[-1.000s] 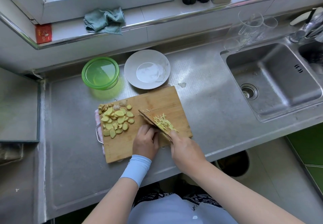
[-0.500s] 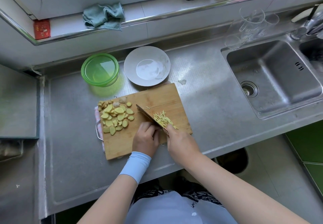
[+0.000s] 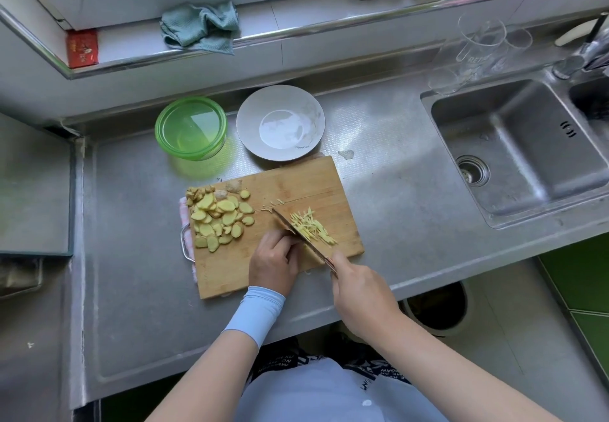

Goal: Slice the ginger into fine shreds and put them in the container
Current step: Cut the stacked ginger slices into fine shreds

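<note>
A wooden cutting board (image 3: 296, 177) lies on the steel counter. A pile of pale yellow ginger slices (image 3: 219, 219) covers its left part. Fine ginger shreds (image 3: 313, 225) lie right of the knife blade (image 3: 290, 228). My right hand (image 3: 361, 296) grips the knife handle at the board's near edge. My left hand (image 3: 275, 261) sits with curled fingers against the blade's left side, pressing down on ginger that it hides. A green round container (image 3: 191, 128) stands behind the board on the left.
A white plate (image 3: 280, 123) sits beside the green container. The sink (image 3: 517, 148) is to the right, with clear glasses (image 3: 478, 49) behind it. A teal cloth (image 3: 201, 26) lies on the sill. A bin (image 3: 435, 306) stands below the counter edge.
The knife keeps chopping at the same spot on the board; the shred pile right of the blade looks slightly larger. Both hands stay in place.
</note>
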Demonstrator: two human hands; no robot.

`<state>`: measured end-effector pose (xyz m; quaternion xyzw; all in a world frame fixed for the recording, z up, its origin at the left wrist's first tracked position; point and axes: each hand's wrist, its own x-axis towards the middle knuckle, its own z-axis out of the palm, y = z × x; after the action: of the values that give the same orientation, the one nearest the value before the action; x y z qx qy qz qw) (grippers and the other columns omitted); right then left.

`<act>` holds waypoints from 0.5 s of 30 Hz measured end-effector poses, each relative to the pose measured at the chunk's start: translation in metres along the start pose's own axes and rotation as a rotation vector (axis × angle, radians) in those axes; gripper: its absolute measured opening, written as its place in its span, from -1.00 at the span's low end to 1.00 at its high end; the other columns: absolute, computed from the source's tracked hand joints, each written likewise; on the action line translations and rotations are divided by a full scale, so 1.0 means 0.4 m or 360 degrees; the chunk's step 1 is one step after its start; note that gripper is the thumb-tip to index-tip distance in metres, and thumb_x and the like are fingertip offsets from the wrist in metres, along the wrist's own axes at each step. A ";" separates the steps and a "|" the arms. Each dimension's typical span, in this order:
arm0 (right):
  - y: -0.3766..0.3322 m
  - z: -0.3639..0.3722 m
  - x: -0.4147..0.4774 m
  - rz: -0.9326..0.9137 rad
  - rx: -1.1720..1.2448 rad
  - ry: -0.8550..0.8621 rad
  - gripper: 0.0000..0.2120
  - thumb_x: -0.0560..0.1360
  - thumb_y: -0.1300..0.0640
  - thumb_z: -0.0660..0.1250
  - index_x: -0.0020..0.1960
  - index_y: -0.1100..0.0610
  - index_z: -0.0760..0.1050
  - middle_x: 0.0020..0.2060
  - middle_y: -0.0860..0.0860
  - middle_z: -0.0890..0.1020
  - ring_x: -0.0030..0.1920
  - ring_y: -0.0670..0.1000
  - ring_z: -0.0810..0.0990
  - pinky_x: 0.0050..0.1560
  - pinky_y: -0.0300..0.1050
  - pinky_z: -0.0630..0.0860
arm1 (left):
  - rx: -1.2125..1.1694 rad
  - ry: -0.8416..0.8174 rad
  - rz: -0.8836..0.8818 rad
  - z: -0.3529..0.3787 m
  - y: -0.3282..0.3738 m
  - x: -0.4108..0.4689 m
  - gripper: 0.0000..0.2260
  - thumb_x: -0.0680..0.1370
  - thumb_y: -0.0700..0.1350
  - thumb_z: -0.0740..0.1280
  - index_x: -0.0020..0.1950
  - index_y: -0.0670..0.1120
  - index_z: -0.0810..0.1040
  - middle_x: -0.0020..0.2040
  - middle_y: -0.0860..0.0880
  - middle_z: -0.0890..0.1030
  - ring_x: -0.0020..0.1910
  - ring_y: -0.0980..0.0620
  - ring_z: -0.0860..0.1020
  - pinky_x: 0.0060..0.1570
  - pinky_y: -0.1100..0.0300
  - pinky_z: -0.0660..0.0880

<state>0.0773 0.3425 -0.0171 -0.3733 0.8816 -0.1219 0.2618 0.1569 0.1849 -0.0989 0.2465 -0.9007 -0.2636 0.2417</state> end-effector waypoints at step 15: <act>0.003 -0.008 -0.020 -0.0033 0.0044 0.0013 -0.65 0.66 0.15 0.09 0.37 -0.10 0.09 -0.19 0.05 0.59 -0.22 0.13 0.52 -0.26 0.01 0.43 | -0.0007 -0.0048 -0.0082 0.003 -0.002 -0.002 -0.85 0.38 -0.36 0.48 -0.13 -0.15 0.67 -0.13 -0.07 0.63 -0.14 -0.08 0.56 -0.20 0.11 0.52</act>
<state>0.0796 0.3493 -0.0120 -0.3784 0.8770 -0.1383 0.2620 0.1571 0.1850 -0.1006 0.2651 -0.8970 -0.2755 0.2218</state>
